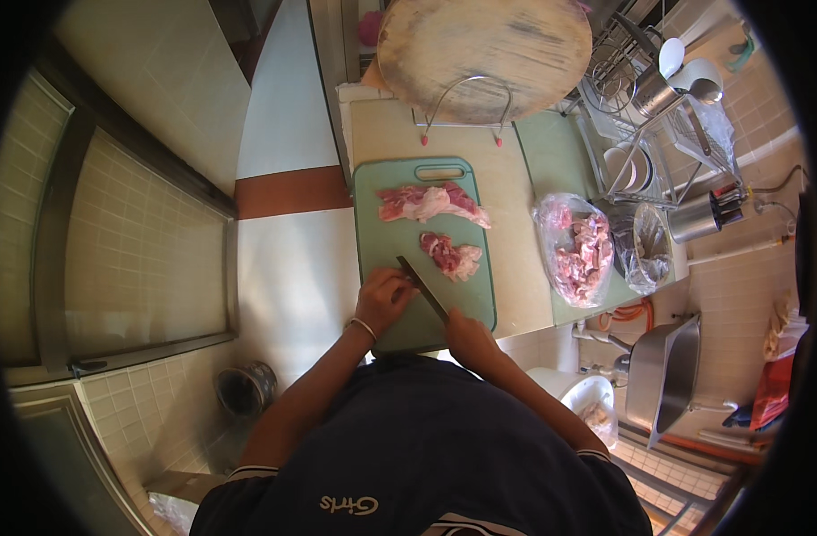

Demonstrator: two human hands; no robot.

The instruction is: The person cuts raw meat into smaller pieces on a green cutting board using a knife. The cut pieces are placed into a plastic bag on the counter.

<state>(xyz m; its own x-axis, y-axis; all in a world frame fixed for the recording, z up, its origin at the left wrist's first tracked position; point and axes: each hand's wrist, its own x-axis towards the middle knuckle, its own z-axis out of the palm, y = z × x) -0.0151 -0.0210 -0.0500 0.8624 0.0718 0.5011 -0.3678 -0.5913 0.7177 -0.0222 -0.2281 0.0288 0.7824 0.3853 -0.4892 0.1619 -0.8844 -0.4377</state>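
My right hand [470,340] grips the handle of a kitchen knife [423,288], whose blade slants up and left over a green plastic cutting board [385,244]. Close beside the blade, my left hand [383,298] is at the board's left edge with curled fingers; whether they pinch something small is hard to see. A small pile of cut raw meat [452,258] lies just above the knife. Farther up the board, a longer piece of raw meat [432,203] lies crosswise, its right end reaching over the board's edge.
A plastic bag of raw meat pieces [586,258] rests on the counter [522,268] at right, near a plastic-lined container [649,248]. Behind the board, a round wooden chopping board [485,57] stands in a wire rack. A dish rack [639,144] and a knife holder [695,218] are at right.
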